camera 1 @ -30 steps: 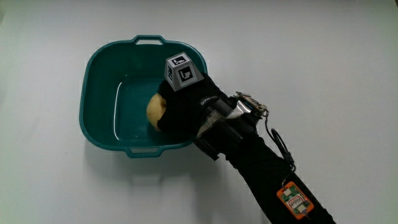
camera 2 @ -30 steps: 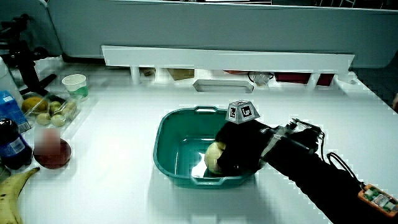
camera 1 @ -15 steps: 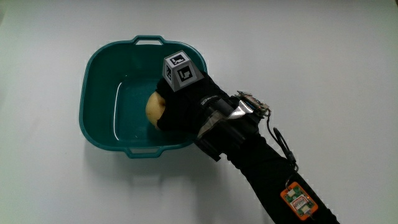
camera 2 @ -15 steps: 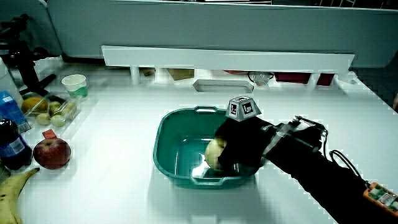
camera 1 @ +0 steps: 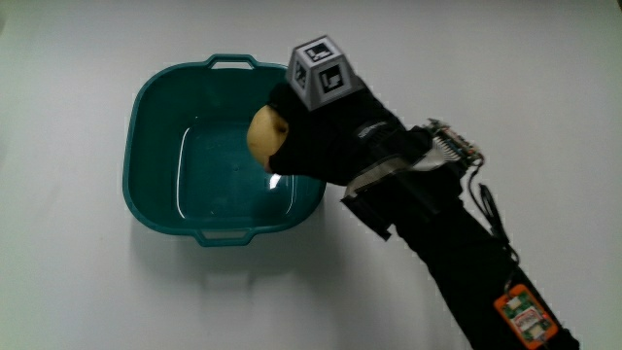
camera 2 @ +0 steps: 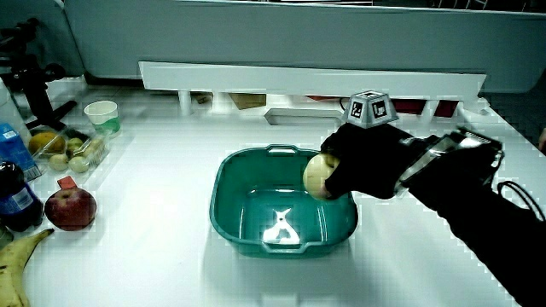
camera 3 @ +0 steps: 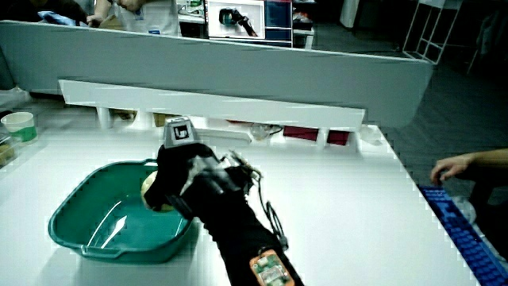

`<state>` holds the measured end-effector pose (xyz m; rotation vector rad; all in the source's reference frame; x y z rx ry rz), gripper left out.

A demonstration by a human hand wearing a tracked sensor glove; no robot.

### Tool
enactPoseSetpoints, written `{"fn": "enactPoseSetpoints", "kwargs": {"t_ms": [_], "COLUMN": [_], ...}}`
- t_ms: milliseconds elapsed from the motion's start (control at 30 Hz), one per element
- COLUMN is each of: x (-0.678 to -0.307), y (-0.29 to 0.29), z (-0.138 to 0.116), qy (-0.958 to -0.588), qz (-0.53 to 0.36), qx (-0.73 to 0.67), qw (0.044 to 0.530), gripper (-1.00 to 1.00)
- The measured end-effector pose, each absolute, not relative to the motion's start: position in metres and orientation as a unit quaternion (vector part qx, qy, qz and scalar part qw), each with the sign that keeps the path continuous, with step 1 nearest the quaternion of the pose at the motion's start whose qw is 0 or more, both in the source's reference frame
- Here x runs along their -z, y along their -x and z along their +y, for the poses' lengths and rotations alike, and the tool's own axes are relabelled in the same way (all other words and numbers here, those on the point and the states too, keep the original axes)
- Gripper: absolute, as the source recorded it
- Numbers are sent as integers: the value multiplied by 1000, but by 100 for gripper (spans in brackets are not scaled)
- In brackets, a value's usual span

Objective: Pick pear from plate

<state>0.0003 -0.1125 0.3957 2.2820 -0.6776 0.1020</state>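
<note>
A yellow pear (camera 1: 260, 134) hangs in the air over a teal plastic basin (camera 1: 155, 107), with the gloved hand (camera 1: 296, 146) shut on it. The basin has two small handles and a wet, shiny floor with nothing else in it. In both side views the pear (camera 2: 316, 176) (camera 3: 149, 186) sits above the basin's rim (camera 2: 223, 179) (camera 3: 75, 230), near the edge where the forearm crosses. The hand (camera 2: 363, 162) (camera 3: 176, 171) covers most of the pear, and the patterned cube (camera 1: 320, 72) rides on its back.
At the table's edge in a side view lie a red apple (camera 2: 70, 210), a banana (camera 2: 19, 257), a dark bottle (camera 2: 14, 194), a tray of small fruit (camera 2: 70, 149) and a paper cup (camera 2: 102, 114). A low white shelf (camera 2: 307, 78) runs along the partition.
The hand has risen from the basin's floor with the pear in its grasp; the pear now hangs above the rim. The basin has not moved.
</note>
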Motion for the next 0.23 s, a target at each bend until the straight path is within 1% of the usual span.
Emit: {"fn": "enactPoseSetpoints", "kwargs": {"t_ms": [33,67,100,133,167,233], "x": [-392,-391,-380,-386,-381,-378], "y": [-5,-11,-17,-22,-27,-38], "z": [-114,-118,-118,-122,-124,-127], "qy": [-894,-897,-906,-892,-905,-908], "qz": [-261,-246,-245,-252,-231,-223], "qx": [-37,-17,-30,-36,-9,-8], "qw": [363,367,345,372,356,354], "gripper": [100,100,100,100,100,100]}}
